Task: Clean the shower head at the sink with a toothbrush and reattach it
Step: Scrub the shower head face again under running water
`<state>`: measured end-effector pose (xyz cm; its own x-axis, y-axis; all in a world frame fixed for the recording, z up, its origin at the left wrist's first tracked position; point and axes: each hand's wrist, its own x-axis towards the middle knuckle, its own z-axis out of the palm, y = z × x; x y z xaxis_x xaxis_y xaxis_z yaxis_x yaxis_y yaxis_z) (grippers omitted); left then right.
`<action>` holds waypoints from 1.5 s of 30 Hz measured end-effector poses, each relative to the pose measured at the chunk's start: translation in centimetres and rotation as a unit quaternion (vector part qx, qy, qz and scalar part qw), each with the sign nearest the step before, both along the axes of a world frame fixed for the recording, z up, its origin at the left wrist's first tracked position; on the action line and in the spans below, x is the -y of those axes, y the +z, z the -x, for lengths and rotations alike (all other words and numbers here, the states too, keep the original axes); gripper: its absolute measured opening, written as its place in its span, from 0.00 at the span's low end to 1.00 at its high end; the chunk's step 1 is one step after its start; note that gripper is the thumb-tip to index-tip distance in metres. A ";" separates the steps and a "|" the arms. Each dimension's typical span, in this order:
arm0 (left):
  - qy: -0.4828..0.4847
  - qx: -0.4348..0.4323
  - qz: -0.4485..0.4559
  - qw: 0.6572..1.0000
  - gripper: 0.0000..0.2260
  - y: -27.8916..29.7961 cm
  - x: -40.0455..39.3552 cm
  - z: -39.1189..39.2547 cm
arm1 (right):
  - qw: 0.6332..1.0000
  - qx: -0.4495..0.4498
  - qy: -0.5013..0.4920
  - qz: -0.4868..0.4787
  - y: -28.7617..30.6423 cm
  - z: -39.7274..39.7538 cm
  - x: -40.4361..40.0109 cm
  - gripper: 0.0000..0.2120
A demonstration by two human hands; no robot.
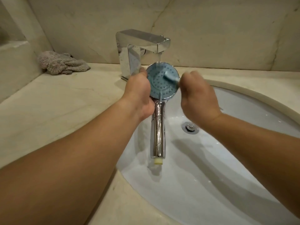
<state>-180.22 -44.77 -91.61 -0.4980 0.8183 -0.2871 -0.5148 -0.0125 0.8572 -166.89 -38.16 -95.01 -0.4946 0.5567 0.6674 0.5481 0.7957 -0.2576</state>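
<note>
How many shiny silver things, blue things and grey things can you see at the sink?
Shiny silver: 3 - faucet, shower head handle, drain plug
Blue: 2 - shower head face, toothbrush head
Grey: 1 - cloth
Total: 6

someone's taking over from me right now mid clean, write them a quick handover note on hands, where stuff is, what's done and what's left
Left hand: grips the shower head at its left rim, spray face up, over the sink.
Right hand: holds the toothbrush, bristles on the upper right of the blue face.
Faucet is on; water lands on the top of the face.
Handle points toward you, hose end bare.
A grey cloth lies on the counter, back left.
Done: shower head detached, scrubbing under way.
Left: finish scrubbing, rinse, shut the water, reattach.
</note>
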 end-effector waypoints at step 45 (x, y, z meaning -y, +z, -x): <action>-0.062 -0.002 -0.043 0.997 0.20 -0.1 0.2 0.3 | 0.990 0.099 0.049 -0.089 2.2 1.5 0.1 0.07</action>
